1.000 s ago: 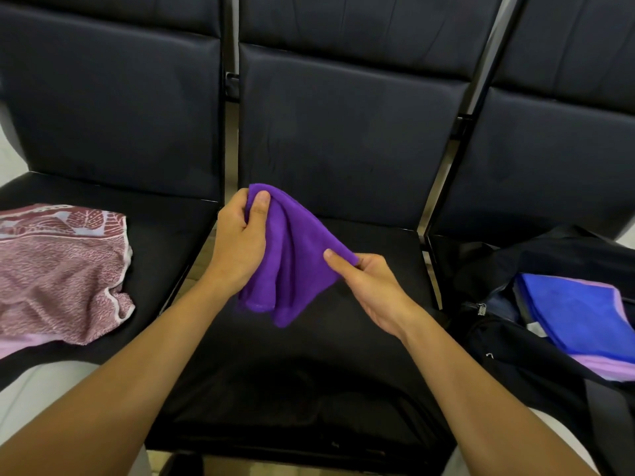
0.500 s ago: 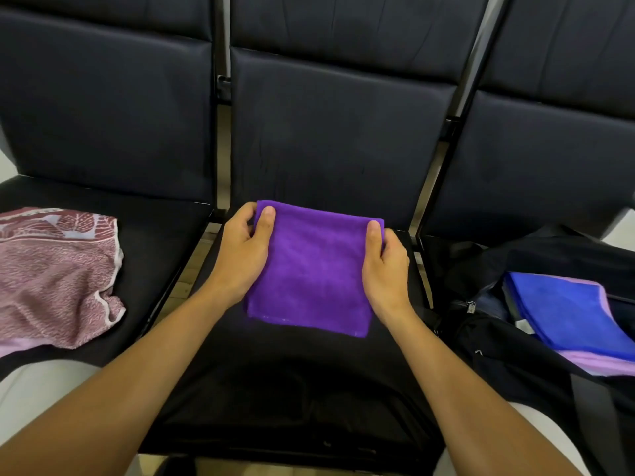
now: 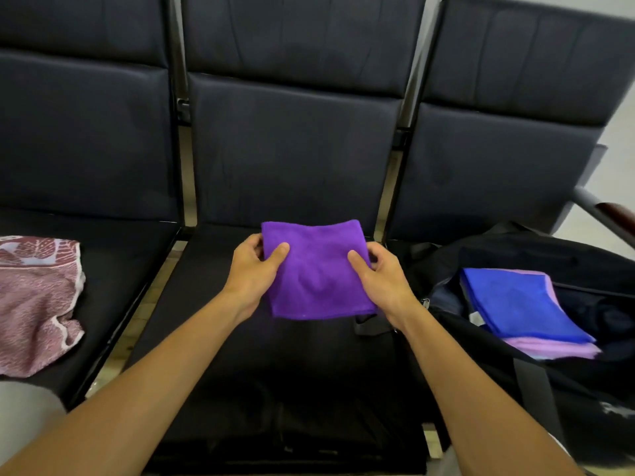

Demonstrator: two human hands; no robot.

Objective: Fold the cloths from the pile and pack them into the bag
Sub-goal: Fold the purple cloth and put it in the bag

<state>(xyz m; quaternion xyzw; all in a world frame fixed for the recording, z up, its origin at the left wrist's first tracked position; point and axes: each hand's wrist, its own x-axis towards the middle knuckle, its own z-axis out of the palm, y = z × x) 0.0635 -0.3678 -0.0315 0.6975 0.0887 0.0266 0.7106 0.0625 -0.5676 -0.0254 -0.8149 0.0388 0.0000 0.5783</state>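
Note:
A folded purple cloth [image 3: 318, 269] is held over the middle seat. My left hand [image 3: 254, 269] pinches its left edge, thumb on top and fingers underneath. My right hand [image 3: 378, 273] pinches the right edge the same way. An open black bag [image 3: 536, 255] sits on the right seat, with a folded blue cloth [image 3: 515, 300] lying on a folded lilac cloth [image 3: 556, 348] inside it. On the left seat lies a crumpled maroon patterned cloth [image 3: 34, 297].
Three black padded seats stand in a row, with metal frame bars [image 3: 185, 159] between the backrests. A wooden-capped armrest [image 3: 611, 214] sticks out at the far right. A bag strap [image 3: 367, 324] lies on the middle seat [image 3: 275, 372].
The purple cloth went from hanging bunched to a flat folded square. Both hands have shifted to pinching its side edges and moved it slightly right, toward the bag.

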